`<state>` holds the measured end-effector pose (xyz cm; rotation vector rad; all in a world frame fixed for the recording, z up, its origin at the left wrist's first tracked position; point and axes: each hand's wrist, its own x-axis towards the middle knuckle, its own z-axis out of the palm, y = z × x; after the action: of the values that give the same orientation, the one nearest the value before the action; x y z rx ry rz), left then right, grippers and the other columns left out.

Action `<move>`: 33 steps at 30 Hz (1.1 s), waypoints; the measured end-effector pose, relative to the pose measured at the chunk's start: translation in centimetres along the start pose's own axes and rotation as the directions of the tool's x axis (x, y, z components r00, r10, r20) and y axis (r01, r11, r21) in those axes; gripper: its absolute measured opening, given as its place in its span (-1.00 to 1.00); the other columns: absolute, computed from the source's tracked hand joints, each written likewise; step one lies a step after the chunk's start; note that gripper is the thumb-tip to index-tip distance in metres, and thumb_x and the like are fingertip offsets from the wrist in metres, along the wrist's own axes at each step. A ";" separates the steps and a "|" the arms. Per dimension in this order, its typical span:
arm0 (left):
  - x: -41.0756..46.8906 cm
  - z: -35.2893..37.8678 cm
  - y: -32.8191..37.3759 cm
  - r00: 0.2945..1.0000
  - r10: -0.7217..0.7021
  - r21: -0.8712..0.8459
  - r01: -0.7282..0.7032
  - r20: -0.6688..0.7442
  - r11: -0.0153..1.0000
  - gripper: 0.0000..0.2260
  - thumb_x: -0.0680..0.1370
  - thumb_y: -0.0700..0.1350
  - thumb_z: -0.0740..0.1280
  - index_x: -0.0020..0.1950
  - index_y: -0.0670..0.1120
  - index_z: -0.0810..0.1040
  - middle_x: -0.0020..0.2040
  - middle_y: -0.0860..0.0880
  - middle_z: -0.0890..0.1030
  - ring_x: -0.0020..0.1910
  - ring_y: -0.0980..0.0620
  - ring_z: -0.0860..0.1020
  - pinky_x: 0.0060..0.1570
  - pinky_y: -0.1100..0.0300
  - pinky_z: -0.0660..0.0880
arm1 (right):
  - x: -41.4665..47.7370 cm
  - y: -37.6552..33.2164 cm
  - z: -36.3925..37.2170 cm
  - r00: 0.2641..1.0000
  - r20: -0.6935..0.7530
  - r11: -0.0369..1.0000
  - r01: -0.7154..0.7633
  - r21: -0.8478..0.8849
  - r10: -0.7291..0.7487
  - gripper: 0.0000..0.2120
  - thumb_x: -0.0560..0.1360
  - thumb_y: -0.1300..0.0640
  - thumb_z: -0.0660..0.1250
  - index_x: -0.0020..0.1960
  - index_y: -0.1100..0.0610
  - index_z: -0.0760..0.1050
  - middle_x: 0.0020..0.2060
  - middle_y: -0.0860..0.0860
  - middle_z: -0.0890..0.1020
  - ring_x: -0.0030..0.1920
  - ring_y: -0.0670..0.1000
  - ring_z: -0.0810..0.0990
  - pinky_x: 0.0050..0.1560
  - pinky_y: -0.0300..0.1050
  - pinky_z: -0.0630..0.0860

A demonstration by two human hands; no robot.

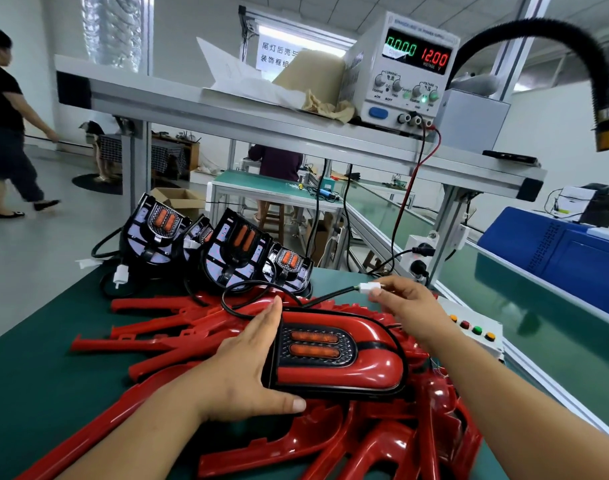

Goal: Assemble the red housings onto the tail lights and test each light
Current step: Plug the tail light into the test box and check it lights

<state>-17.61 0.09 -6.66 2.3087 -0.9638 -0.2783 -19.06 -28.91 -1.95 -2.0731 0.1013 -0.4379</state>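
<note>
Head view: your left hand (240,368) lies against the flat end of the tail light (334,355). Its fingers run straight up that end and the thumb stretches along the near edge, so the grip is open and pressing, not curled. The light rests on top of a heap of loose housings (192,327), near the middle of the bench (46,375).

A glossy red housing with a rounded U outline already rings the light. It frames a black, mesh-textured panel with two oblong orange lenses. A thin black cable (247,306) loops from the light's far side to a small white connector (370,288). Your right hand (407,303) pinches that connector between thumb and fingertips, above the bench and beyond the light.

The loose housings are smooth, shiny plastic with long prongs that fan out to the left and toward you. Behind them, bare lights (233,251) with black frames stand tilted in a row.

Dark green mat shows left of the heap. On the right, an aluminium rail edges the bench, and a pale button box (476,330) sits just beside your right forearm. Overhead, a shelf carries the power supply (403,67), which reads 0.00 and 12.00. Red and black leads (410,188) hang down from it toward the bench's far right corner.
</note>
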 end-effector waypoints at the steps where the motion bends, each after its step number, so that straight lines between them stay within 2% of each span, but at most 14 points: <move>1: 0.0 -0.1 0.0 1.000 -0.005 -0.002 0.005 -0.002 1.000 0.17 0.35 0.34 0.45 0.33 0.24 -0.60 0.44 0.30 -0.42 0.53 0.08 -0.24 0.50 0.03 -0.14 | 0.0 0.1 0.0 0.999 0.000 0.999 -0.033 -0.017 0.033 -0.93 0.50 0.20 0.39 -0.12 0.11 0.66 -0.19 0.20 0.66 -0.23 0.05 0.53 -0.10 -0.02 0.47; 3: -0.1 -0.1 0.0 1.000 -0.014 -0.003 0.014 -0.003 1.000 0.18 0.34 0.35 0.45 0.36 0.24 -0.59 0.45 0.30 -0.41 0.57 -0.03 -0.21 0.51 0.00 -0.12 | 0.0 0.4 -0.4 0.994 0.038 0.982 -0.095 -0.161 0.102 -0.90 0.46 0.24 0.38 -0.21 0.21 0.64 -0.26 0.22 0.65 -0.28 0.06 0.52 -0.14 0.00 0.50; 5: -0.1 -0.1 0.2 1.000 -0.011 0.003 0.011 -0.004 1.000 0.18 0.35 0.34 0.45 0.38 0.23 -0.58 0.43 0.31 -0.39 0.57 -0.03 -0.21 0.51 0.01 -0.12 | -0.1 0.7 -0.8 0.978 0.126 0.952 -0.126 -0.278 0.166 -0.86 0.48 0.22 0.34 -0.17 0.26 0.63 -0.22 0.27 0.64 -0.26 0.08 0.54 -0.09 0.03 0.54; 8: -0.2 -0.2 0.4 1.000 -0.022 0.002 0.022 -0.001 1.000 0.17 0.37 0.31 0.45 0.39 0.20 -0.57 0.50 0.25 -0.33 0.57 -0.02 -0.21 0.50 0.04 -0.12 | -0.6 -0.1 -0.9 0.960 0.208 0.951 -0.123 -0.284 0.186 -0.73 0.52 0.25 0.23 -0.13 0.06 0.70 -0.17 0.02 0.72 -0.08 0.05 0.65 0.07 0.02 0.58; 10: -0.2 -0.3 0.4 1.000 -0.031 0.000 0.031 0.004 1.000 0.16 0.37 0.30 0.45 0.36 0.21 -0.58 0.56 0.19 -0.29 0.57 -0.02 -0.21 0.50 0.04 -0.12 | -0.9 -1.2 -0.4 0.947 0.256 0.952 -0.121 -0.282 0.197 -0.73 0.57 0.04 0.24 -0.12 -0.14 0.69 -0.17 -0.16 0.71 -0.07 -0.10 0.67 -0.02 -0.17 0.55; 12: -0.3 -0.2 0.4 1.000 -0.025 -0.003 0.025 0.003 1.000 0.15 0.38 0.30 0.45 0.32 0.22 -0.59 0.57 0.18 -0.28 0.57 0.02 -0.21 0.48 0.08 -0.14 | -1.1 -2.1 0.4 0.916 0.317 0.945 -0.155 -0.288 0.246 -0.77 0.51 -0.30 0.23 -0.13 -0.30 0.65 -0.19 -0.25 0.70 -0.15 -0.20 0.68 -0.11 -0.31 0.53; 14: -0.2 -0.1 0.3 1.000 -0.018 -0.006 0.018 -0.001 1.000 0.15 0.37 0.31 0.45 0.30 0.24 -0.60 0.56 0.20 -0.29 0.56 0.05 -0.21 0.45 0.11 -0.15 | -0.9 -2.1 1.0 0.887 0.347 0.935 -0.211 -0.284 0.305 -0.62 0.35 -0.45 0.22 -0.09 -0.26 0.64 -0.12 -0.15 0.72 -0.09 -0.11 0.70 0.04 -0.17 0.57; 16: -0.1 0.0 0.0 1.000 -0.021 -0.004 0.021 -0.004 1.000 0.15 0.36 0.32 0.45 0.31 0.25 -0.59 0.56 0.21 -0.28 0.57 0.02 -0.20 0.45 0.10 -0.15 | -0.7 -1.8 1.5 0.870 0.356 0.937 -0.285 -0.201 0.341 -0.53 0.30 -0.43 0.26 0.03 -0.16 0.60 -0.03 -0.03 0.72 -0.02 0.03 0.71 0.16 0.02 0.57; 17: 0.0 0.0 -0.1 1.000 -0.023 -0.003 0.023 -0.005 1.000 0.16 0.36 0.33 0.45 0.33 0.25 -0.59 0.57 0.21 -0.27 0.57 0.00 -0.20 0.48 0.06 -0.14 | -0.7 -1.7 1.7 0.868 0.358 0.939 -0.311 -0.149 0.344 -0.49 0.30 -0.41 0.28 0.08 -0.10 0.58 -0.02 0.02 0.72 -0.02 0.08 0.71 0.15 0.06 0.58; 20: 0.1 0.2 -0.5 1.000 -0.021 0.005 0.021 -0.014 1.000 0.17 0.33 0.35 0.45 0.34 0.27 -0.57 0.58 0.18 -0.27 0.58 -0.03 -0.19 0.55 -0.06 -0.08 | -1.0 -1.5 1.9 0.882 0.351 0.949 -0.304 -0.084 0.313 -0.40 0.27 -0.39 0.34 0.14 -0.02 0.57 -0.08 0.08 0.73 -0.08 0.13 0.72 -0.01 0.00 0.63; 22: 0.2 0.2 -0.6 1.000 -0.024 0.006 0.024 -0.018 1.000 0.18 0.32 0.36 0.46 0.36 0.26 -0.57 0.58 0.18 -0.26 0.58 -0.03 -0.19 0.55 -0.08 -0.05 | -1.2 -1.3 1.9 0.894 0.351 0.959 -0.277 -0.056 0.279 -0.39 0.27 -0.34 0.36 0.16 0.04 0.59 -0.09 0.11 0.72 -0.08 0.15 0.71 -0.04 0.00 0.64; 26: 0.1 0.1 -0.5 0.999 -0.034 0.015 0.034 -0.017 0.999 0.21 0.30 0.35 0.49 0.35 0.29 -0.58 0.58 0.19 -0.28 0.58 -0.04 -0.20 0.54 -0.06 -0.11 | -1.5 -1.8 1.8 0.897 0.375 0.963 -0.267 0.034 0.236 -0.51 0.36 -0.22 0.39 0.08 0.13 0.65 -0.03 0.28 0.68 -0.03 0.29 0.66 0.01 0.11 0.63; 31: -0.7 -1.3 -0.5 1.000 -0.017 0.081 0.018 -0.018 0.997 0.29 0.19 0.41 0.50 0.30 0.29 -0.63 0.51 0.22 -0.42 0.50 0.06 -0.37 0.44 -0.02 -0.32 | -1.7 -2.9 1.2 0.900 0.384 0.965 -0.252 0.070 0.207 -0.52 0.32 -0.24 0.40 -0.06 0.17 0.69 -0.07 0.31 0.68 -0.17 0.20 0.66 -0.10 0.01 0.64; 33: -1.3 -2.5 -0.9 0.994 -0.024 0.065 0.031 -0.107 0.997 0.25 0.18 0.48 0.43 0.31 0.29 -0.61 0.47 0.24 -0.44 0.47 0.08 -0.38 0.43 -0.05 -0.33 | -1.6 -3.7 0.4 0.911 0.367 0.959 -0.251 0.134 0.188 -0.56 0.35 -0.20 0.39 -0.10 0.17 0.69 -0.10 0.30 0.68 -0.24 0.17 0.67 -0.18 -0.02 0.65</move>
<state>-16.96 2.63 -5.32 2.3731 -0.9019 -0.1352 -20.76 -26.27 0.55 -1.9035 0.0788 0.0647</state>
